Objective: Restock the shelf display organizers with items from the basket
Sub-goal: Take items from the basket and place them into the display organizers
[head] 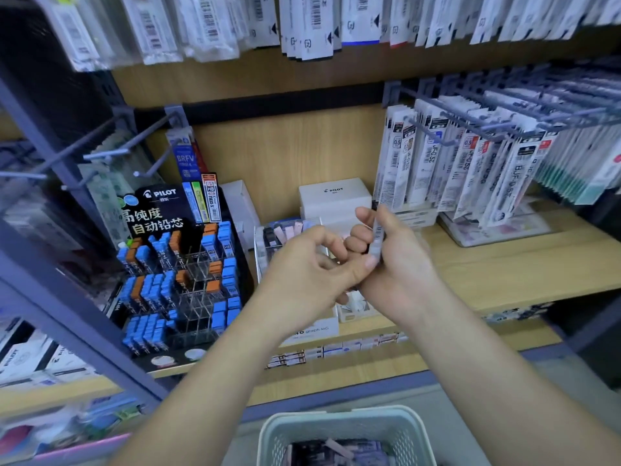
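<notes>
Tube (376,237) stands up in our right hand (396,264), which grips it over the shelf (504,264), while our left hand (302,277) pinches its bottom end above the basket (336,418).

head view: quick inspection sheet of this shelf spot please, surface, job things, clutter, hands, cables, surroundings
surface: wooden shelf, stocked along the back, bare board at the right front
job's things: pale basket at the bottom edge, with dark and pink items inside; clear organizer partly hidden behind the hands; slim barcoded case held upright
clutter: white Pilot box behind the organizer; Pilot lead display with several empty slots
hands: right hand grips the case; left hand is curled, its thumb at the case's lower end
cables: nothing seen
surroundings: hanging refill packs on pegs at the right, more packs above, blurred
</notes>
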